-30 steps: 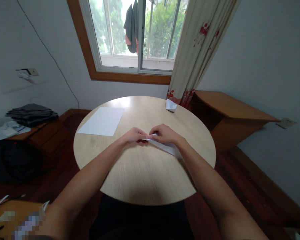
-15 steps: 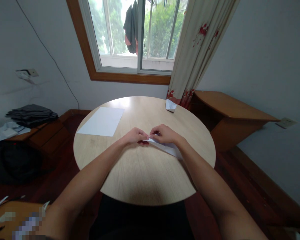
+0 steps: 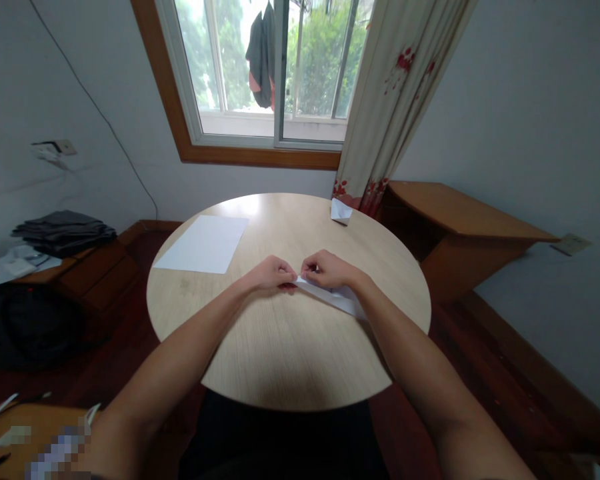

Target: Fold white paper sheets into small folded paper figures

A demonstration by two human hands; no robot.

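A folded piece of white paper [image 3: 337, 299] lies on the round wooden table [image 3: 280, 347], partly under my right wrist. My left hand [image 3: 270, 273] pinches its left tip with fingers curled. My right hand [image 3: 327, 269] is closed on the same end, fingertips almost touching those of the left. Most of the fold under the fingers is hidden.
A flat white sheet [image 3: 203, 243] lies at the table's far left. A small folded paper piece [image 3: 341, 211] sits at the far right edge by the curtain [image 3: 380, 107]. A low wooden bench [image 3: 455, 220] stands to the right, folded dark clothes [image 3: 63, 230] to the left.
Both hands stay on the paper's tip; the fingertips have shifted only slightly. The view has barely moved.
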